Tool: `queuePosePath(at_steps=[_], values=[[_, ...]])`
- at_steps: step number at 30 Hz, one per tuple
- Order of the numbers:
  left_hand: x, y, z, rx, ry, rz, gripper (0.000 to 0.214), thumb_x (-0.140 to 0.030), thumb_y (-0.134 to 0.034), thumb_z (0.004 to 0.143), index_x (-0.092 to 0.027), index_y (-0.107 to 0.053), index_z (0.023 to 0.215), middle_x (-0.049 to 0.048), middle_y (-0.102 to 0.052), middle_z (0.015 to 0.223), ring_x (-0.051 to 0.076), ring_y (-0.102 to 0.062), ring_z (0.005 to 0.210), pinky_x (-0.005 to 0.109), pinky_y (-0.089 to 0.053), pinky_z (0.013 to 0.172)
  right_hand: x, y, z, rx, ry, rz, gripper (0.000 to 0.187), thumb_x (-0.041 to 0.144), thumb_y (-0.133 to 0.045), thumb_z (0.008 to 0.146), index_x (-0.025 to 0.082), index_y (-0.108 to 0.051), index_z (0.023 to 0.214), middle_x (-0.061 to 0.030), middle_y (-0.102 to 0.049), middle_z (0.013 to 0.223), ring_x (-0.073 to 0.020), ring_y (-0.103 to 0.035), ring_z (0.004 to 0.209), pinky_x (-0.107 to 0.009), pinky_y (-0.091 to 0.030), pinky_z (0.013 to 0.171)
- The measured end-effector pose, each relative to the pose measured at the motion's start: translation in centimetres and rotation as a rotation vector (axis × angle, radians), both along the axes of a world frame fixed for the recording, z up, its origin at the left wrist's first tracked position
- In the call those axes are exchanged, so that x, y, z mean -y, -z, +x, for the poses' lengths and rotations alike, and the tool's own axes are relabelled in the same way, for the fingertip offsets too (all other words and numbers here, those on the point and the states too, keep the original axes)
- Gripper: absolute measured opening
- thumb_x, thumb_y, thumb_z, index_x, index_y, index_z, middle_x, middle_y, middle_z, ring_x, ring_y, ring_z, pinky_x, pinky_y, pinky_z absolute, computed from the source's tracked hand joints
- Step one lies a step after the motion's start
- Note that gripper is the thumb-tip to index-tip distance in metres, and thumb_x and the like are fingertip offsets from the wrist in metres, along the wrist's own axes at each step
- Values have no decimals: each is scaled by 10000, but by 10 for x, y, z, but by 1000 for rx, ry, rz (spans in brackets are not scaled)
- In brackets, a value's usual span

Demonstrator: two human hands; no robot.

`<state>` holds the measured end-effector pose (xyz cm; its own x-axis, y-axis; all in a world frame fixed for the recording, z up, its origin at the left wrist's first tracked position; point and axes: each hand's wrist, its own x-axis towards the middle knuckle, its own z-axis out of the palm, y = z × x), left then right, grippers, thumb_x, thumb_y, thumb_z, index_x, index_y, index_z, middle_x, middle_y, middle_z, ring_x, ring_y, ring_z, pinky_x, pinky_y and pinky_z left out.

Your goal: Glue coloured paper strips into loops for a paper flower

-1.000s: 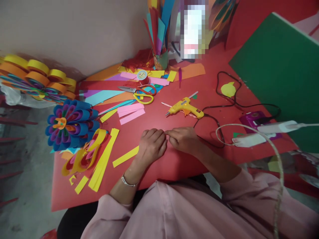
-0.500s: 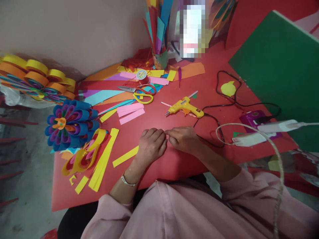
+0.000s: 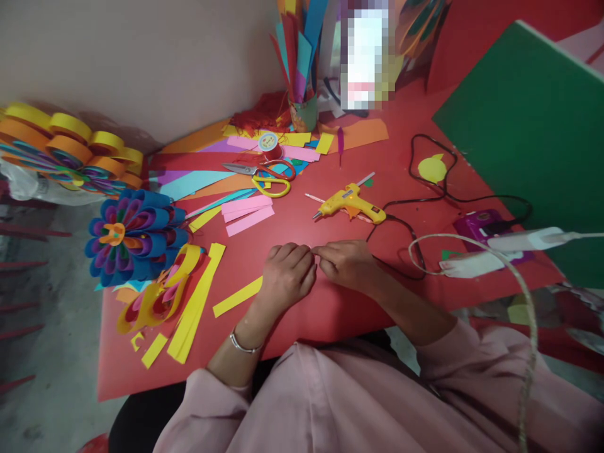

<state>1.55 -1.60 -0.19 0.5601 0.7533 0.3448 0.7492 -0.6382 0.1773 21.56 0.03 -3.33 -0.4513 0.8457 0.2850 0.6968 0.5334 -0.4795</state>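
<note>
Side by side over the red tabletop [image 3: 292, 336], my two hands meet at the fingertips. My left hand [image 3: 289, 272] is closed, its fingers curled down. A yellow paper strip [image 3: 238, 297] runs out from under it toward the lower left, its other end hidden by the hand. My right hand [image 3: 346, 265] is closed too, thumb and forefinger pinched against the left fingertips; what lies between them is hidden. Just beyond the hands rests a yellow glue gun [image 3: 352, 204] on its side, nozzle pointing left.
Scissors [image 3: 264, 176], a red thread spool [image 3: 270, 148] and pink strips [image 3: 248, 214] lie farther back. At left are a blue paper flower [image 3: 136, 236], yellow paper loops [image 3: 163, 302] and yellow strips [image 3: 198, 308]. A black cord [image 3: 410, 242] and white plugs [image 3: 476, 263] occupy the right side.
</note>
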Motion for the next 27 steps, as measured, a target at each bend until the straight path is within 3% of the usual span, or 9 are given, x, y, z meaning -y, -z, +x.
queuePosePath(at_steps=[27], values=[[-1,0,0,-1,0,11,100,-242,-632,970,-202,-684,1045,53,-781,1082,246,-679,994,408,-455,811,0,2,0,5,-6,1,317,192,-517,938,231,-797,1080,-12,-822,908,-151,-716,746,-298,-395,666]])
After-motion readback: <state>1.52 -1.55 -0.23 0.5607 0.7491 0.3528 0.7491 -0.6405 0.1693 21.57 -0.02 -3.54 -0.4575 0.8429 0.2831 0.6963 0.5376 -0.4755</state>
